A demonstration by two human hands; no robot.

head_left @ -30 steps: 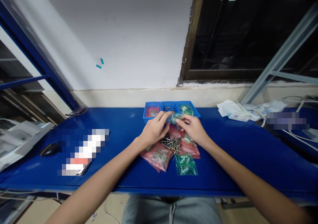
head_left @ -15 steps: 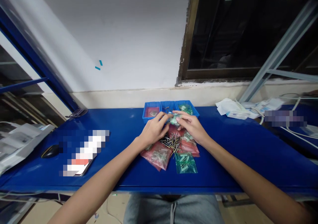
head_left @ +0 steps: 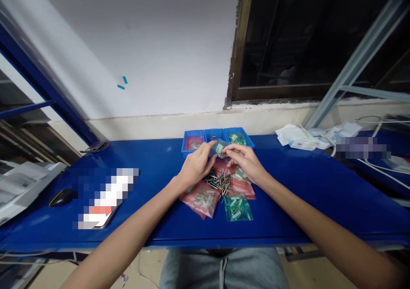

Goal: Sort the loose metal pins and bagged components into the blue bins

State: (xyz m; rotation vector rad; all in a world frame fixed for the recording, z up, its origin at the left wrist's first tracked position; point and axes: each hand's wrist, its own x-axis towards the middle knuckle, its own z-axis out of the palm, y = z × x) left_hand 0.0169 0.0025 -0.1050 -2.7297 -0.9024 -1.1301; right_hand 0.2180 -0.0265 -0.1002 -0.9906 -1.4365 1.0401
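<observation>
A small clear greenish bag [head_left: 221, 148] with pale pieces inside is held up between both hands, in front of the blue bins. My left hand [head_left: 197, 164] pinches its left side, and my right hand [head_left: 245, 161] grips its right side with bent fingers. Below the hands lies a pile of thin metal pins [head_left: 221, 182]. Pink bags [head_left: 201, 199] with small parts lie at the pile's left, and another pink bag [head_left: 242, 188] is at its right. Nearest the table's front edge is a green bag [head_left: 238, 208] with pale pieces.
Three joined blue bins [head_left: 215, 134] stand behind the hands, holding bags and metal pieces. On the blue table [head_left: 153, 161], a black mouse [head_left: 61, 197] and a blurred-out item lie left. White wrappers [head_left: 297, 137] and cables are at the right.
The bag between my hands now hangs more upright and shows more plainly. My right fingers have closed in at its right edge. The whole view has shifted slightly.
</observation>
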